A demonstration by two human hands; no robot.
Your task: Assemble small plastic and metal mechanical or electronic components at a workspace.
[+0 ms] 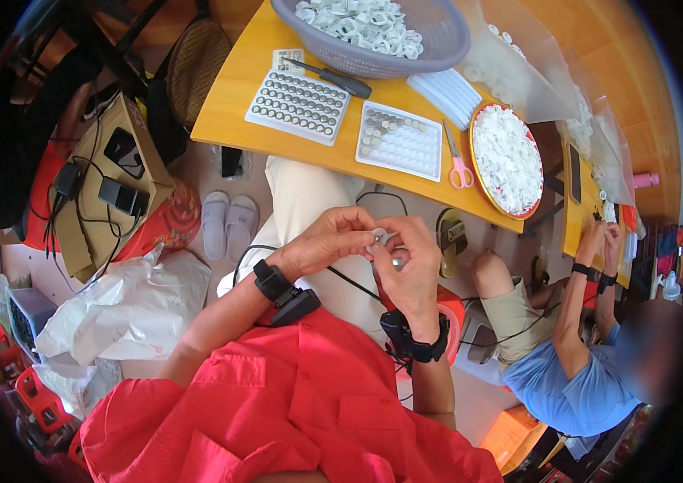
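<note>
From my feed I see both hands raised together over the lap, below the near edge of the orange table (pixel 233 97). My left hand (pixel 327 241) curls in from the left, its thumb and forefinger pressed together on a small round silvery piece (pixel 378 236), and my right hand (pixel 407 270) meets it from the other side, fingertips closed on the same piece, so the two hands touch around it; whether it is one part or two I cannot tell, it is too small. Each wrist carries a black band with a small black unit, and a thin cable trails off the left one. On the table just ahead lie two white trays: the left tray (pixel 297 105) has every pocket filled with round metal cells, the right tray (pixel 399 141) is filled only in its upper left corner. Pink-handled scissors (pixel 457 165) lie just beside the right tray, between it and a round red-rimmed dish (pixel 507 159) heaped with small white plastic parts. A grey basket (pixel 374 32) of the same white parts stands farther back, with a black-handled screwdriver (pixel 333 78) lying against its near side. To the right another person in a blue shirt (pixel 575 386) works with both hands at a second table.
</note>
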